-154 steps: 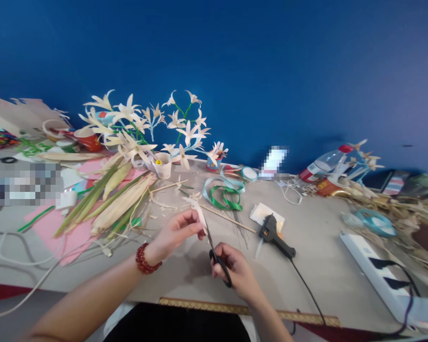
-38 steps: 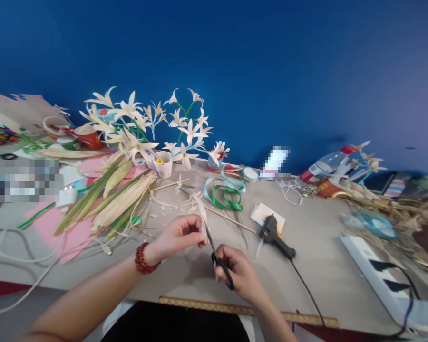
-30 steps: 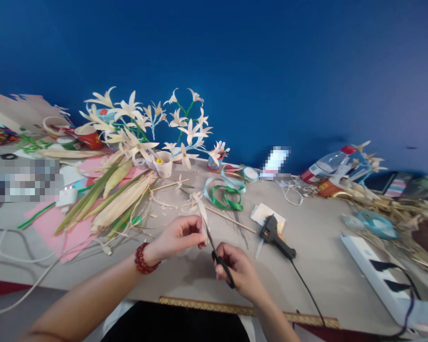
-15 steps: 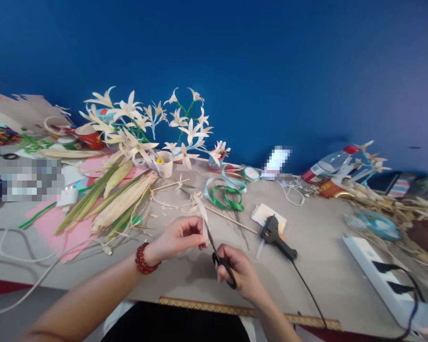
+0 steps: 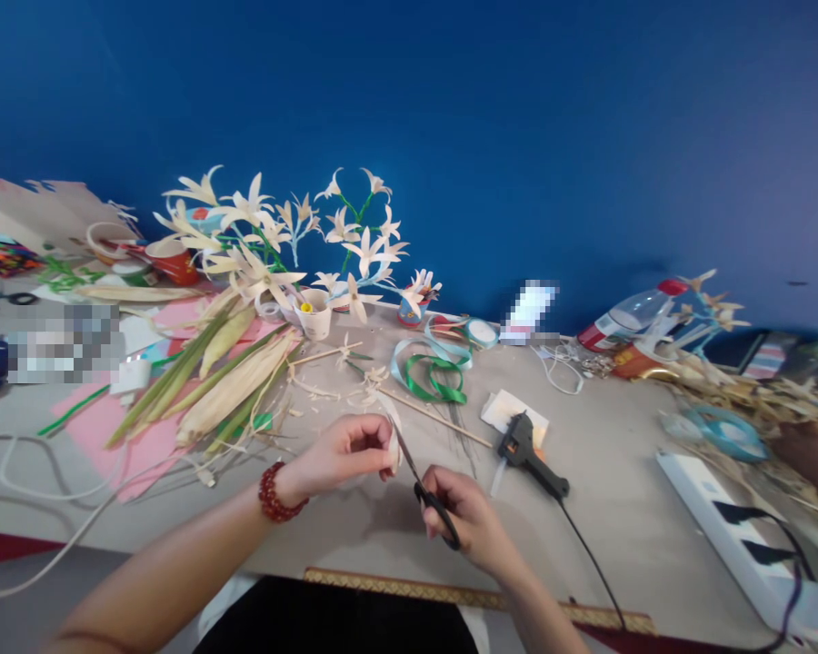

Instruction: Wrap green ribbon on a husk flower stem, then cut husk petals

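Note:
My left hand point(image 5: 344, 454), with a red bead bracelet on the wrist, pinches a pale husk strip point(image 5: 391, 427) just above the table. My right hand point(image 5: 467, 522) grips black-handled scissors point(image 5: 426, 481), and their blades meet the strip right beside my left fingertips. Both hands hover over the grey table point(image 5: 613, 509) near its front edge. A black glue gun point(image 5: 528, 454) lies a little to the right of my right hand.
Corn husks point(image 5: 224, 381) and husk flowers point(image 5: 279, 245) fill the back left. Green and blue ribbon point(image 5: 433, 368), a white power strip point(image 5: 736, 531), a plastic bottle point(image 5: 620, 318) and another person's hand point(image 5: 814, 450) are to the right. Cables trail at left.
My right hand and the scissors have shifted slightly right and down along the strip. The strip looks shorter above my left fingers. The other person's hand at right has moved a little.

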`<action>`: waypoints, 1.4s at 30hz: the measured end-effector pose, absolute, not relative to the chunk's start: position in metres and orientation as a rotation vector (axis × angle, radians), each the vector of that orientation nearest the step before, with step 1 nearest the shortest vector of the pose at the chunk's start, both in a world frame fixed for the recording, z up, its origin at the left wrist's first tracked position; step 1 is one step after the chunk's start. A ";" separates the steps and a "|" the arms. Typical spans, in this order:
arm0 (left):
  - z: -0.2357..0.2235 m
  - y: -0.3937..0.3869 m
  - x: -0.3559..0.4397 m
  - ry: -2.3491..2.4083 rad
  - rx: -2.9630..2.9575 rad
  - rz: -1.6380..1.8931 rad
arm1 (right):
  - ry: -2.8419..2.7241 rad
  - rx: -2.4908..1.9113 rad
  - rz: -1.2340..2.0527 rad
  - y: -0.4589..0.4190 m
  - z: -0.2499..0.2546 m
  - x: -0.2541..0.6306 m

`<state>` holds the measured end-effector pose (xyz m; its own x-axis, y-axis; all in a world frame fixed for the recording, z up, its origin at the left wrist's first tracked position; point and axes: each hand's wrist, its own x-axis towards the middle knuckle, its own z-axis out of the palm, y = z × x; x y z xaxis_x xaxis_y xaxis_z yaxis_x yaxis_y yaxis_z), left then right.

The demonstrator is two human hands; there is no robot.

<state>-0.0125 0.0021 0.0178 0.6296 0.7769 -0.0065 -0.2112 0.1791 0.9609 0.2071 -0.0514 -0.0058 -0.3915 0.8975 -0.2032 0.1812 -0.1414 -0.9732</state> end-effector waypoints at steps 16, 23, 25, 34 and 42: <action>0.022 0.003 -0.011 0.552 1.212 0.702 | -1.494 -1.253 1.572 -0.054 -0.010 0.210; 0.020 0.002 -0.011 0.547 1.244 0.667 | -1.407 -1.163 1.449 -0.044 0.007 0.206; 0.018 0.002 -0.010 0.551 1.242 0.638 | -1.349 -1.138 1.427 -0.036 0.016 0.200; 0.011 0.003 -0.007 0.610 1.409 0.588 | -1.424 -1.194 1.387 -0.011 0.020 0.178; 0.011 0.006 -0.010 0.681 1.292 0.734 | -1.244 -1.126 1.393 -0.010 0.015 0.181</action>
